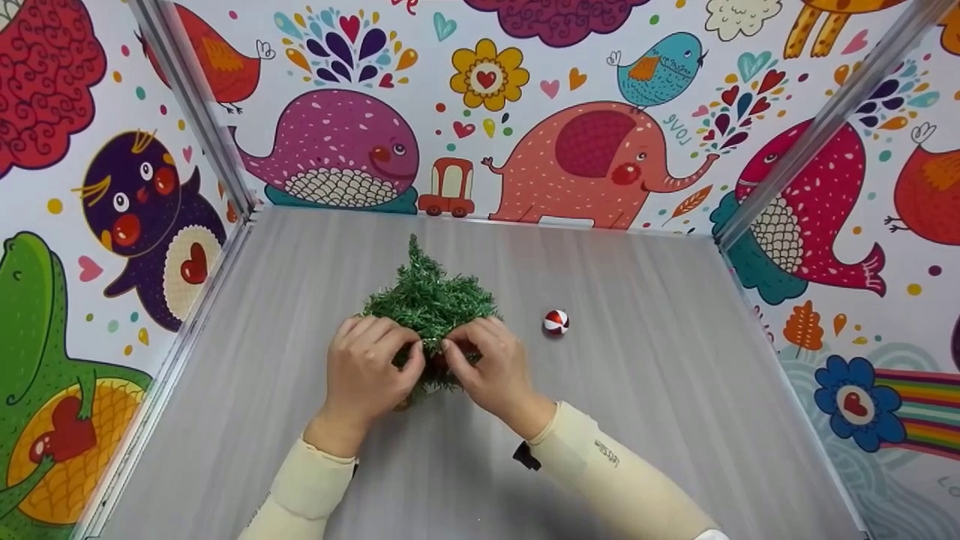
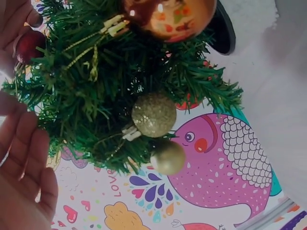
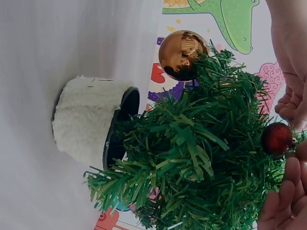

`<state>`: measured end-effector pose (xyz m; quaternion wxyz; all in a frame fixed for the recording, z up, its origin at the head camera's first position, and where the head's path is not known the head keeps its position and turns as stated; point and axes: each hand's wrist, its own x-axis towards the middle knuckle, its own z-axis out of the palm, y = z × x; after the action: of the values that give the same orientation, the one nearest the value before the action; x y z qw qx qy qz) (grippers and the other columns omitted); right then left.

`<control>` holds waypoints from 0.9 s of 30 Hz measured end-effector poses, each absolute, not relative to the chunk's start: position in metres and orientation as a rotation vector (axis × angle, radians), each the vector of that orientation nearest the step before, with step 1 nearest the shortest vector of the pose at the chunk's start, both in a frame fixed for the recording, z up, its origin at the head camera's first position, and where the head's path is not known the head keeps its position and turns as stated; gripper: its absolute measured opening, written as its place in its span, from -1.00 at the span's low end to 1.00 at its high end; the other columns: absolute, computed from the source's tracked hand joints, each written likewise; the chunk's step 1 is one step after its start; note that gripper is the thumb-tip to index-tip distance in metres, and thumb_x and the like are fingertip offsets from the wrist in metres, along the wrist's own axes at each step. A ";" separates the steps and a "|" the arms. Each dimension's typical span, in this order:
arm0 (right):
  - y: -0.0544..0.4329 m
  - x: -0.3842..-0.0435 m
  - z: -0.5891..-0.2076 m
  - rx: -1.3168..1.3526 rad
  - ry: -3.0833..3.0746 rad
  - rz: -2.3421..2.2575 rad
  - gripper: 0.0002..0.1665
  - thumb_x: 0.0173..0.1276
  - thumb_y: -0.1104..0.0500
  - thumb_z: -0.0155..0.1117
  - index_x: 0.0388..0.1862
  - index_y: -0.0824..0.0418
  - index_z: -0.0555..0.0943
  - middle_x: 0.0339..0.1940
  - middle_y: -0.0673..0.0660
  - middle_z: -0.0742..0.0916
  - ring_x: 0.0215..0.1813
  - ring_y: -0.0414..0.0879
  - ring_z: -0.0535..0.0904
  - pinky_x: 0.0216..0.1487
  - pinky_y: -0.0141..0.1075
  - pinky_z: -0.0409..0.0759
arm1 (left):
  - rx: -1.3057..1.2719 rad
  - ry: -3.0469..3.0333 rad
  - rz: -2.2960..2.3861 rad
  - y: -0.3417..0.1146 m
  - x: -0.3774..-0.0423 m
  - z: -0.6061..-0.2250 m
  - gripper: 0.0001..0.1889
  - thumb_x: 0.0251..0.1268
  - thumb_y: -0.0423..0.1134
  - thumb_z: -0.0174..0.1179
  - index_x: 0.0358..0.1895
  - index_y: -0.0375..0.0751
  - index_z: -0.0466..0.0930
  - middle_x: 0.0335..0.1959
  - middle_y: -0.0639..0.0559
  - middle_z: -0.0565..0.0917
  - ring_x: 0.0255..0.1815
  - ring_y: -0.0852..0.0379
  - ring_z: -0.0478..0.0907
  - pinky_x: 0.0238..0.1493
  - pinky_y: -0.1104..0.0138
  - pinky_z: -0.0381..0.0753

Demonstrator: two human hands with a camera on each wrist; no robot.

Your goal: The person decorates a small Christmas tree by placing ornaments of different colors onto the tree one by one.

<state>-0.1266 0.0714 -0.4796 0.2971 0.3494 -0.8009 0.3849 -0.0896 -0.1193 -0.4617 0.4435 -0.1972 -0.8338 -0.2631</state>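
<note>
A small green tinsel Christmas tree stands between both hands, in a white fuzzy pot. My left hand and right hand meet at its near side, thumbs and forefingers pinched close together. At their fingertips hangs a dark red Christmas ball, its cap toward the fingers; the exact hold on its top is hidden. On other branches are a shiny copper-gold ball, a glittery gold ball and a matte gold ball.
A red-and-white ball lies on the grey wood-grain table, right of the tree. Walls with cartoon animals and metal corner posts enclose the table at the back and sides.
</note>
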 end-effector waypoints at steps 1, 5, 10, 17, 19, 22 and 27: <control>0.071 -0.127 -0.479 0.918 -2.135 1.028 -0.93 0.32 0.17 0.35 -0.38 0.07 0.67 -0.43 -0.11 0.66 -0.38 -0.23 0.49 -0.40 -0.35 0.49 | -0.474 -2.068 -0.670 -0.118 -0.090 -0.461 -0.98 -0.04 -0.33 0.32 -0.53 -0.14 0.68 -0.55 0.07 0.63 -0.52 0.01 0.55 -0.34 0.09 0.49; 0.070 -0.126 -0.479 0.885 -2.164 1.053 -0.91 0.37 0.15 0.31 -0.37 0.06 0.67 -0.43 -0.13 0.65 -0.37 -0.26 0.49 -0.39 -0.38 0.50 | -0.423 -2.074 -0.694 -0.116 -0.090 -0.461 -0.95 0.02 -0.31 0.33 -0.52 -0.15 0.68 -0.54 0.04 0.65 -0.51 -0.01 0.56 -0.32 0.07 0.50; 0.068 -0.125 -0.479 0.849 -2.193 1.096 -0.88 0.42 0.12 0.27 -0.36 0.03 0.66 -0.42 -0.16 0.64 -0.36 -0.30 0.47 -0.40 -0.40 0.48 | -0.380 -2.075 -0.697 -0.113 -0.090 -0.462 -0.92 0.07 -0.28 0.31 -0.53 -0.16 0.68 -0.55 0.03 0.65 -0.50 -0.02 0.57 -0.30 0.05 0.50; 0.068 -0.125 -0.480 0.830 -2.202 1.143 -0.89 0.38 0.13 0.30 -0.38 0.02 0.65 -0.43 -0.18 0.64 -0.37 -0.30 0.48 -0.39 -0.39 0.49 | -0.380 -2.110 -0.646 -0.113 -0.089 -0.467 -0.91 0.07 -0.28 0.30 -0.53 -0.16 0.68 -0.54 0.04 0.65 -0.51 -0.02 0.55 -0.33 0.07 0.46; 0.069 -0.126 -0.481 0.840 -2.207 1.142 -0.91 0.34 0.16 0.33 -0.39 0.02 0.65 -0.44 -0.17 0.64 -0.37 -0.29 0.49 -0.38 -0.39 0.49 | -0.405 -2.119 -0.621 -0.114 -0.088 -0.467 -0.92 0.05 -0.29 0.31 -0.54 -0.16 0.68 -0.55 0.04 0.64 -0.52 -0.02 0.54 -0.34 0.08 0.45; 0.070 -0.126 -0.482 0.853 -2.213 1.118 -0.91 0.29 0.18 0.36 -0.41 0.02 0.65 -0.46 -0.17 0.63 -0.37 -0.29 0.48 -0.39 -0.39 0.48 | -0.445 -2.135 -0.590 -0.115 -0.088 -0.467 -0.93 0.02 -0.30 0.32 -0.54 -0.17 0.68 -0.56 0.04 0.63 -0.52 -0.01 0.52 -0.34 0.09 0.45; 0.072 -0.127 -0.482 0.875 -2.198 1.094 -0.90 0.24 0.18 0.40 -0.43 0.02 0.64 -0.47 -0.15 0.62 -0.38 -0.27 0.47 -0.41 -0.38 0.47 | -0.468 -2.147 -0.572 -0.116 -0.088 -0.465 -0.94 0.02 -0.31 0.33 -0.53 -0.17 0.68 -0.55 0.04 0.63 -0.52 -0.01 0.52 -0.34 0.10 0.45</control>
<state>-0.1270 0.0717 -0.4821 0.2643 0.3236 -0.8134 0.4047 -0.0882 -0.1164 -0.4653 0.4217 -0.1867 -0.8574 -0.2284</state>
